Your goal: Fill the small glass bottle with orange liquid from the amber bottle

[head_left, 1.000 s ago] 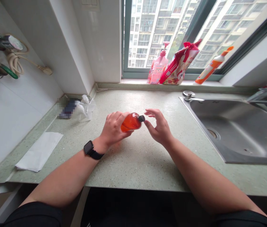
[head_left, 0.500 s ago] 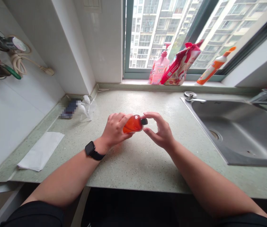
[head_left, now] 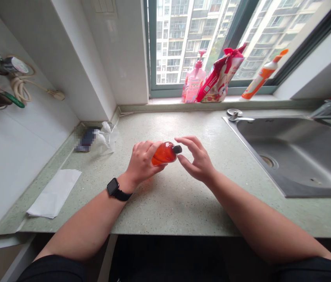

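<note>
Currently, the left hand [head_left: 142, 161] has its grip wrapped around the bottle [head_left: 164, 154], which leans to the right over the middle of the tabletop [head_left: 165, 203], black cap [head_left: 177, 149] toward the right hand [head_left: 198, 160]. (Whether its base touches the surface, I cannot tell; the hand hides it.) The right hand's grip is spread, thumb and fingers apart, just beside the cap; contact is hard to judge. Behind the left hand sits a watch [head_left: 113, 187]. White paper [head_left: 55, 192] lies well to the left, near the front edge, while the sink [head_left: 297, 152] is off to the right, its tap [head_left: 235, 115] at the far left corner. Farther back, a pink pump bottle [head_left: 193, 84], a red bag [head_left: 220, 76] and an orange-and-white bottle [head_left: 259, 80] stand on the sill [head_left: 165, 101].
</note>
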Tool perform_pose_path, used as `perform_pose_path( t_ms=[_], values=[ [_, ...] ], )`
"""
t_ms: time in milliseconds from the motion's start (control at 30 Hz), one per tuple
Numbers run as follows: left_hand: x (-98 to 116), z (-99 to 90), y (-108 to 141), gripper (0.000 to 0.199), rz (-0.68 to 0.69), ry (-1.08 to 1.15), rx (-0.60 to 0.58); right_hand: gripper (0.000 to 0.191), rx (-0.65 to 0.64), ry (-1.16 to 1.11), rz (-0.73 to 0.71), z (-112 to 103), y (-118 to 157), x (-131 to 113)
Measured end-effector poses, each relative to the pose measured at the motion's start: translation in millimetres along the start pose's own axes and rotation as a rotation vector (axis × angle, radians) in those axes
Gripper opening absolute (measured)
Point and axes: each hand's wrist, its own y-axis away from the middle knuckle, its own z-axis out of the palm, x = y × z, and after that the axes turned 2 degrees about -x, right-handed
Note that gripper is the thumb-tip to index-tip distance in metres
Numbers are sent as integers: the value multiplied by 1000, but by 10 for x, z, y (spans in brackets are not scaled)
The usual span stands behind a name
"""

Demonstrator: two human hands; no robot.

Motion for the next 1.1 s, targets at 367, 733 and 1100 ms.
perform_pose_path(
  t_ms=[367, 733, 1100],
  values=[
    [24, -17, -10, 62, 16, -13, 8, 13, 35, 121, 0, 17, -4, -12],
    [-13, 6, 1, 64, 29, -4, 8, 17, 49, 42, -110, 4, -28, -27],
    [23, -58, -28, 66, -2, 161, 69, 20, 168, 39, -29, -250, -109, -24]
  ],
)
